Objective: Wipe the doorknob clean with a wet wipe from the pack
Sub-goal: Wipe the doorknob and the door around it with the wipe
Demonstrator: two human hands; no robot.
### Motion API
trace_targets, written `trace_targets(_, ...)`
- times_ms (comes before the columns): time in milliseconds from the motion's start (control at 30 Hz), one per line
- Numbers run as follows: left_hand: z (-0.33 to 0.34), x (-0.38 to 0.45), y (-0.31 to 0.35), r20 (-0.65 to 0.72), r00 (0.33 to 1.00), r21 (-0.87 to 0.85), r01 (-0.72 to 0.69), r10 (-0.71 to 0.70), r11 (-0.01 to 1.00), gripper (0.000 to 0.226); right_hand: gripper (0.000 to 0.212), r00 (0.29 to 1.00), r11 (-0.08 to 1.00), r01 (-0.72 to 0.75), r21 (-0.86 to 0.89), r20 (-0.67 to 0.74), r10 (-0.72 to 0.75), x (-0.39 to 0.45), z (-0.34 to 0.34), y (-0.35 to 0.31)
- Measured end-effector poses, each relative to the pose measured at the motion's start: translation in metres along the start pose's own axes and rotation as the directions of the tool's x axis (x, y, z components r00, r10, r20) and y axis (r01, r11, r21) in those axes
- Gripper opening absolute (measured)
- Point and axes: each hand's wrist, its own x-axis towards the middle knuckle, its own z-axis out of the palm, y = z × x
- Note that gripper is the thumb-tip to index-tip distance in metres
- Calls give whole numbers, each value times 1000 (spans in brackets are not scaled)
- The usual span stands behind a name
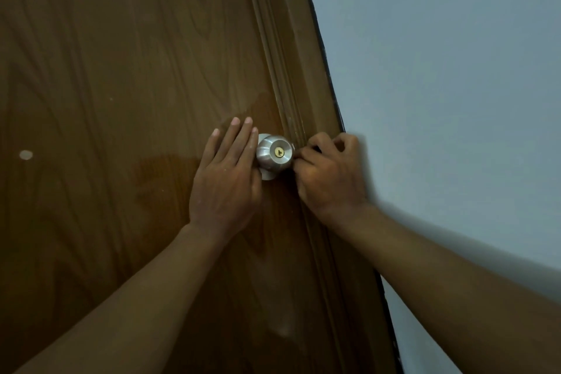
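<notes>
Nearest the camera, two bare forearms reach up from the lower edge toward a brown wooden door (121, 70). At the end of the left forearm, the left hand (226, 179) lies flat with its fingers spread straight, pressed on the door just left of the doorknob (274, 152), its forefinger touching the knob's side. Beside it, the right hand (329, 174) is curled into a loose fist against the knob's right side; whether it pinches anything I cannot tell. Between the two hands sits the round silver doorknob with a brass keyhole in its middle. Behind the right hand runs the moulded door frame (303, 70), and beyond that a pale wall (455, 70).
</notes>
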Motion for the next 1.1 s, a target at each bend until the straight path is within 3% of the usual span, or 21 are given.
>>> trace_targets(433,4,0,-1,-45,999,21,-5,5,1000,58,8,1000,999,10,51,24,-12,18,-2,10)
trace_targets(600,6,-1,-1,-44,999,21,-4,5,1000,57,29,987,985,-159,64,-15,160,56,-10,22)
trace_targets(733,6,0,-1,-51,999,25,-2,3,1000,57,34,996,994,-81,78,48,77,62,-16,28)
trace_targets(1100,7,0,-2,-61,998,18,-9,10,1000,56,29,978,984,-148,-99,130,160,62,-2,14)
